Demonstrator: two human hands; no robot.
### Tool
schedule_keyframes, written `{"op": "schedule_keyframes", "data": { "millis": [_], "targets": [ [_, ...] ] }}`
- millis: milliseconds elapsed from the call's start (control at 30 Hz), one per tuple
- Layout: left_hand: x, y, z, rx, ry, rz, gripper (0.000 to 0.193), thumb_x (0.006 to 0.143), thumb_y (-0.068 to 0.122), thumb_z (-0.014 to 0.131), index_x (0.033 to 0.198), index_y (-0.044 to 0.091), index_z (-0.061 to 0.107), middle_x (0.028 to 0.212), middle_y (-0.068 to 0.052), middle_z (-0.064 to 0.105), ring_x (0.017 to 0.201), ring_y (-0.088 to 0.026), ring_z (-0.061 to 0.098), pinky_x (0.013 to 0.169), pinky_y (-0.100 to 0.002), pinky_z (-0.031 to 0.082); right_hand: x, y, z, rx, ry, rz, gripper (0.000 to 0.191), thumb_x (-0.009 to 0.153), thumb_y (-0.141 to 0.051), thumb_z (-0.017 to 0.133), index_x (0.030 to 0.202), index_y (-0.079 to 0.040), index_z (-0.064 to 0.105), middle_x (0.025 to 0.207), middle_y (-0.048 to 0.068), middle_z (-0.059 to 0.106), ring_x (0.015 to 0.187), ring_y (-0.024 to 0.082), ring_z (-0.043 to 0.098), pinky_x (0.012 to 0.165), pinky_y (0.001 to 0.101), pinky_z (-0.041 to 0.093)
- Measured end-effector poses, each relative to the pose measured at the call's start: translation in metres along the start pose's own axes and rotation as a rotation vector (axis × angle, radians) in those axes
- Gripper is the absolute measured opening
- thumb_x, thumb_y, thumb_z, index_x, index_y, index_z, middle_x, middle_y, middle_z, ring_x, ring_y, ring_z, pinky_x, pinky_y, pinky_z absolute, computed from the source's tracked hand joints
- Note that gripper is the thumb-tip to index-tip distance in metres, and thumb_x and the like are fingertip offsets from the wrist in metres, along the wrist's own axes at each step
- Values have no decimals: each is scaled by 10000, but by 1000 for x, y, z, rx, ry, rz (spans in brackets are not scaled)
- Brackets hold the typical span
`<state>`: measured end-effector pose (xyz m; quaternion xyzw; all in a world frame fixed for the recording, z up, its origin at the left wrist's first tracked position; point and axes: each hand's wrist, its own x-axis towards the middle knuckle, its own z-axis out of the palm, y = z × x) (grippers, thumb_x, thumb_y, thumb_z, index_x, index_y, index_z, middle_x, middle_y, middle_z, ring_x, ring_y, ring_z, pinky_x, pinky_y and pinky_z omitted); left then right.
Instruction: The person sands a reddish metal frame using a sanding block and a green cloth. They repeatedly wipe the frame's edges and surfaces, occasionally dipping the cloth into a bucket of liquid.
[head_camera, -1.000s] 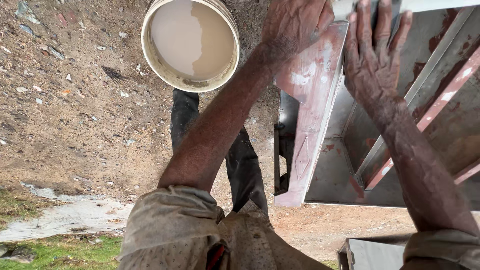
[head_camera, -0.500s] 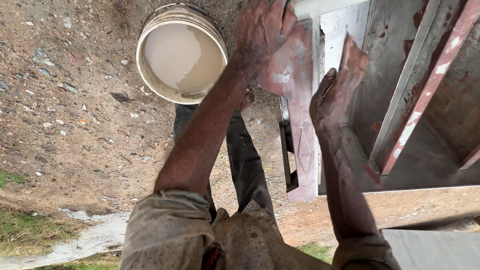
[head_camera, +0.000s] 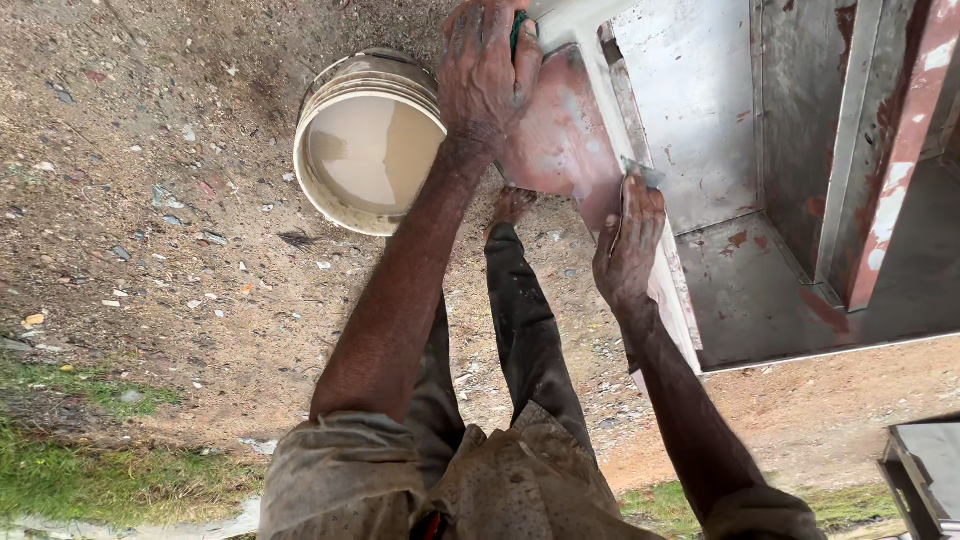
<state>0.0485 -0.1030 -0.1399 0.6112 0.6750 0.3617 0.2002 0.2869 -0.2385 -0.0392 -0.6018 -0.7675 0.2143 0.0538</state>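
Left hand: my left hand (head_camera: 487, 75) sits up at the far top of the view, fingers curled over something small and green (head_camera: 517, 28). It's closed around it, but I only see a sliver poking out, so I can't tell what it is. The hand is pressed against the reddish face of the metal panel (head_camera: 560, 140).

Right hand: my right hand (head_camera: 628, 240) is lower and to the right, fingers pinched shut on a thin flat blade, a scraper (head_camera: 640, 172) by the look of it. The blade edge touches the pale edge of the panel.

Metal panel: tilted, reddish-brown with white smears, running from far centre down toward the near right. It's part of the big metal frame (head_camera: 800, 180) on the right, grey sheet with rusty red patches and a red-and-white bar.

Bucket: a white bucket (head_camera: 345, 195) stands on the ground just left of my left forearm, holding a pale beige liquid. It's near the panel but not touching it.

Ground: bare dirt (head_camera: 150, 200) with little stones and scraps, and a strip of grass (head_camera: 90, 470) at the near left.

Me: dark trousers and one bare foot (head_camera: 512, 203) show between my arms, right below the panel.

Corner: another grey metal piece (head_camera: 925, 465) peeks in at the near right.
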Motion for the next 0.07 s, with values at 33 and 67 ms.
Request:
{"op": "schedule_keyframes", "data": {
  "millis": [33, 67],
  "targets": [
    [-3, -1, 4, 1, -3, 2, 264, 1059, 253, 573, 1265, 91, 605, 1156, -155, 682, 1137, -348, 667, 1095, -528, 509, 10, 7, 20, 9, 45, -3, 504, 1227, -293, 316, 1658, -43, 246, 1698, 208, 347, 1603, 364, 360, 1360, 603, 234],
    [-4, -4, 5, 1, -54, -39, 260, 1069, 257, 588, 1270, 94, 610, 1161, -143, 693, 1145, -342, 669, 1111, -523, 498, -76, -53, 5, 19, 56, 9, 504, 1227, -293, 316, 1658, -43, 246, 1698, 208, 347, 1603, 364, 360, 1360, 603, 234]
  ]
}}
